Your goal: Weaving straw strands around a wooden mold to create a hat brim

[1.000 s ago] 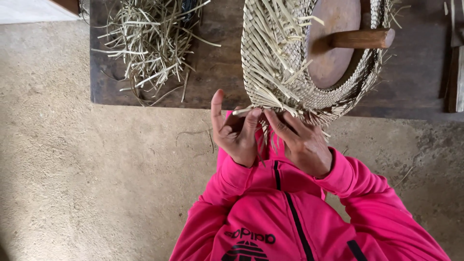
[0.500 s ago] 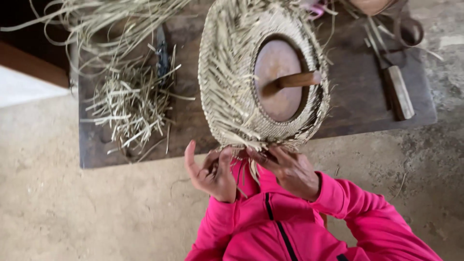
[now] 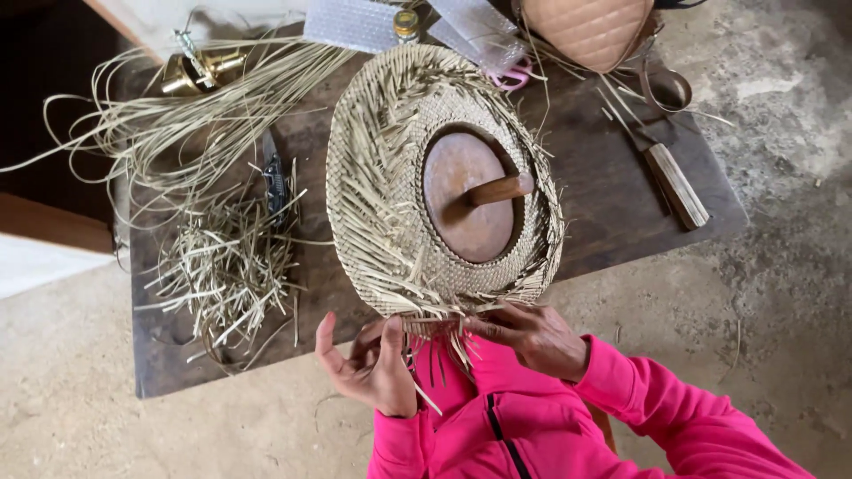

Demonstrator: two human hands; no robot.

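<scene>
A woven straw hat [image 3: 390, 168] lies on a dark wooden table [image 3: 603, 213], with a round wooden block and handle [image 3: 470, 197] in its crown. Loose straw ends stick out all over the brim. My left hand [image 3: 373, 364] and my right hand [image 3: 531, 335] are at the near edge of the brim, both pinching the loose straw strands [image 3: 437, 330] that hang there. Pink sleeves cover both arms.
A pile of cut straw bits [image 3: 226, 266] and long straw strands [image 3: 186, 115] lie on the table's left. A knife with a wooden handle [image 3: 674, 182], pink-handled scissors [image 3: 510, 75], a tan quilted bag [image 3: 590, 28] and a small jar [image 3: 406, 25] sit at the back and right. Concrete floor surrounds the table.
The view has shifted, so more of the table and its far side shows. My hands stay at the hat's near brim edge, working the strands.
</scene>
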